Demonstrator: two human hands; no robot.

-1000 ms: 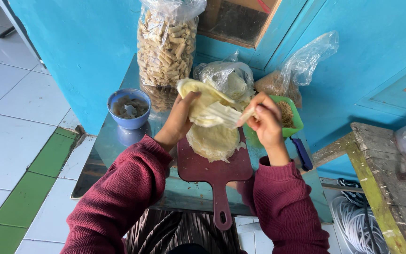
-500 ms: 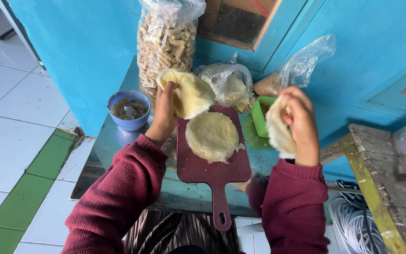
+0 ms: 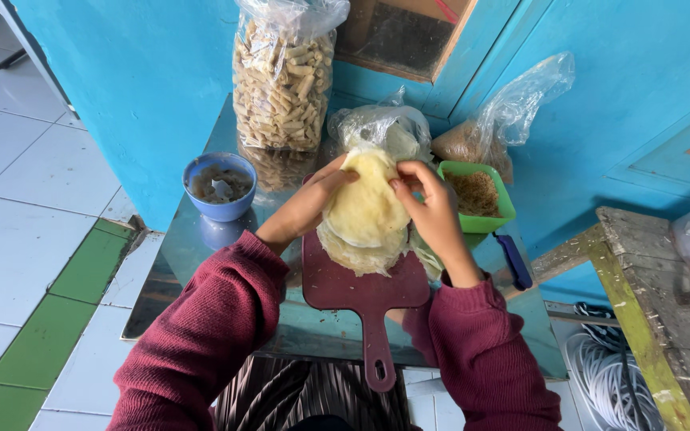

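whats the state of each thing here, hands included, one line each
left hand: gripping the top wrapper's left edge
right hand: pinching its upper right edge
top wrapper: lifted, partly peeled off the stack
wrapper stack: flat on the board
cutting board: flat, handle toward the person
blue bowl: upright, holding some mixture
green container: open, brown filling inside
tall bag of rolls: upright, full

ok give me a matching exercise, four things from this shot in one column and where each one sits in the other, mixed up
Things:
1. blue bowl
2. green tub
3. tall bag of sticks
4. thin wrapper

Places:
a. held up by the left hand and right hand over the board
b. right of the board
c. left of the board
d. at the back, against the wall

Pairs: 1-c, 2-b, 3-d, 4-a
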